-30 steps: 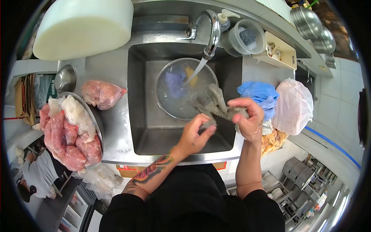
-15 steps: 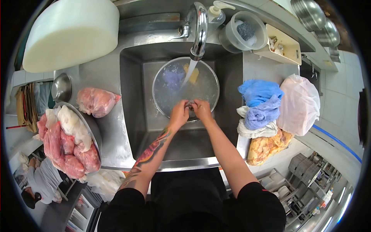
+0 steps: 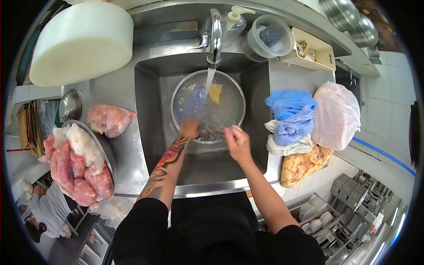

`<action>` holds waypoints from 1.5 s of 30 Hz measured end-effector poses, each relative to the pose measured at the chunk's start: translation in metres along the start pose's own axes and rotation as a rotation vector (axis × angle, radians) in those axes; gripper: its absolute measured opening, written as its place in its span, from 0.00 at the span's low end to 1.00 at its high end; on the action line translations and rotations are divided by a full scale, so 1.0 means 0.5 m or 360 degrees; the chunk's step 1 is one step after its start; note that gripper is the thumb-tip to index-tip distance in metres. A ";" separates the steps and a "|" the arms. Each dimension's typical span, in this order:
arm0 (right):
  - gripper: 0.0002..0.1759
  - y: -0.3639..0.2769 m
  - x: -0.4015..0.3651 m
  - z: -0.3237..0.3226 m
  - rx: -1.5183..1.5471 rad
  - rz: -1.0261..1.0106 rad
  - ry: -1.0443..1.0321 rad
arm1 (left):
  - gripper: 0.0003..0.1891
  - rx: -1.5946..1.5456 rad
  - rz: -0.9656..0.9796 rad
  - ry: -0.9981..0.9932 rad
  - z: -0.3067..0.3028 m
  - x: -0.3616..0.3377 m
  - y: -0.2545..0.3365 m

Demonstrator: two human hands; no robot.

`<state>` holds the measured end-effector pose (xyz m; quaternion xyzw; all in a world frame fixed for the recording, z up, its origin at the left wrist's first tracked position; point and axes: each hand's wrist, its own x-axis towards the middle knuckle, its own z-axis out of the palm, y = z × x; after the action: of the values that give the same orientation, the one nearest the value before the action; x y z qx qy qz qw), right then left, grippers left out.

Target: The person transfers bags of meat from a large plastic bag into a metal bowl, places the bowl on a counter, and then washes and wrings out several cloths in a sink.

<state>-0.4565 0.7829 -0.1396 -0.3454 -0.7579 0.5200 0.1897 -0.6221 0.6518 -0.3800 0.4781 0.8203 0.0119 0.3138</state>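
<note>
A round metal bowl [image 3: 242,113] full of water stands in the sink, with water running into it. A bluish-purple cloth [image 3: 194,104] and a yellow sponge [image 3: 215,92] lie in the water. My left hand [image 3: 190,129] reaches over the bowl's near rim, its fingers under the surface and hidden. Just outside the rim, at the near right, my right hand [image 3: 239,143] is closed, with fingers and thumb pressed together. A blurred greyish smear lies between the hands; I cannot tell what the right hand holds.
The faucet [image 3: 215,39] arches over the sink [image 3: 212,170]. Bagged meat [image 3: 110,120] and a heaped metal basin [image 3: 106,143] stand left. On the right are a blue cloth [image 3: 289,104], a white bag [image 3: 338,115] and a yellowish bag [image 3: 304,168]. A person [image 3: 51,210] is at lower left.
My hands were together at the bowl's near rim and are now apart. The left has moved left into the water; the right has moved right and toward me. The view has shifted slightly.
</note>
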 end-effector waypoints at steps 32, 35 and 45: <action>0.07 0.341 0.083 0.171 -0.0397 0.0033 0.0259 | 0.22 -0.0449 0.0123 0.1041 -0.178 0.179 0.182; 0.15 0.381 0.062 0.182 -0.0537 0.0126 0.0105 | 0.22 -0.0488 0.0072 0.1483 -0.068 0.262 0.157; 0.27 0.215 0.088 0.082 -0.0314 0.0342 -0.0464 | 0.06 -0.1159 0.0019 0.0542 -0.084 -0.045 0.090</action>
<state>-0.4785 0.8112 -0.2573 -0.3624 -0.7833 0.5049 -0.0134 -0.6014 0.6702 -0.3204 0.3316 0.7999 0.3826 0.3222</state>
